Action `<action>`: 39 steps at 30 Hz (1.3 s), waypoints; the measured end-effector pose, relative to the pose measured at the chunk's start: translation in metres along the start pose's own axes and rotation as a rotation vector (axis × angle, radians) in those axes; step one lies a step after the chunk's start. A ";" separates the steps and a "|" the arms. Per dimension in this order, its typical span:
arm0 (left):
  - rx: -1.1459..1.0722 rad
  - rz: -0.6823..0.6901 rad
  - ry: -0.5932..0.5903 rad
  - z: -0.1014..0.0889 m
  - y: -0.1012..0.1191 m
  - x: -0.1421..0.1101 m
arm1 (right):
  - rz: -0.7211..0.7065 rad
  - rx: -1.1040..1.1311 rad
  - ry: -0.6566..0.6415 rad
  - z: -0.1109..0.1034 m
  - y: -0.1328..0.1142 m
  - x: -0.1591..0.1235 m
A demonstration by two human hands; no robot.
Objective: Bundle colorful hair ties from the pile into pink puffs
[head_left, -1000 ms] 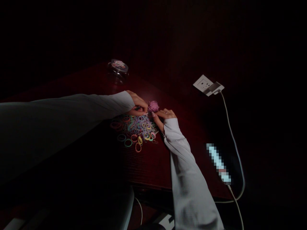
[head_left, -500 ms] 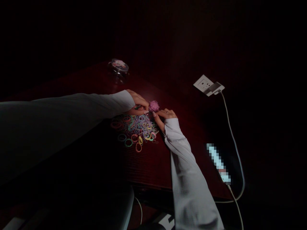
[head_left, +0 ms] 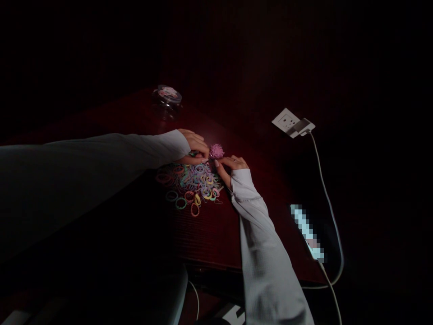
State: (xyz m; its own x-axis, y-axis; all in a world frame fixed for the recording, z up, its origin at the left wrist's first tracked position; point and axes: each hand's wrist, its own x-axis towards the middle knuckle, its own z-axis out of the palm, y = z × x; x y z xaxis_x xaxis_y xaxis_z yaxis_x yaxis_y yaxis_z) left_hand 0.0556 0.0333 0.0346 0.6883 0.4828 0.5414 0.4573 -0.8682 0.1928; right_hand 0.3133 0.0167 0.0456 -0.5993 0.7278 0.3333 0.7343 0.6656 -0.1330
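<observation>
A loose pile of colourful hair ties [head_left: 195, 197] lies on the dark red table. At its far edge sits a small pink clump of thin elastic bands [head_left: 217, 151]. My left hand [head_left: 195, 146] reaches over the far side of the pile, thumb and fingertips brought together just left of the pink clump. On the near right of the clump, my right hand [head_left: 230, 166] holds its thumb and forefinger close together. Whatever lies between the fingertips of either hand is too small and dark to make out.
A clear lidded jar [head_left: 168, 103] stands toward the back left of the table. To the right are a wall socket with a charger [head_left: 306, 126], a white cable [head_left: 326, 192] and a lit phone [head_left: 307, 232]. A chair edge [head_left: 181, 293] shows below.
Both hands stay beside the pink clump; their fingertips have shifted slightly, with a small gap now between the two hands. The whole view has moved a little.
</observation>
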 end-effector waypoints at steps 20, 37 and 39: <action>0.024 -0.126 0.058 -0.008 0.000 0.000 | -0.064 0.140 -0.051 -0.012 -0.032 -0.008; 0.048 -0.106 0.081 -0.009 0.001 0.001 | -0.161 0.084 -0.074 -0.008 -0.050 -0.005; 0.048 -0.107 0.047 -0.007 -0.001 0.002 | -0.171 0.096 -0.046 -0.003 -0.043 -0.004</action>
State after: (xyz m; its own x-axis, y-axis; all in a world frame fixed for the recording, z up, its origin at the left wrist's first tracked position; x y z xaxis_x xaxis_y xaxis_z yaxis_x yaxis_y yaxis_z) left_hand 0.0519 0.0344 0.0414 0.6077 0.5653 0.5579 0.5535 -0.8052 0.2129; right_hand 0.2851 -0.0151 0.0523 -0.7285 0.6080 0.3158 0.5880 0.7914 -0.1671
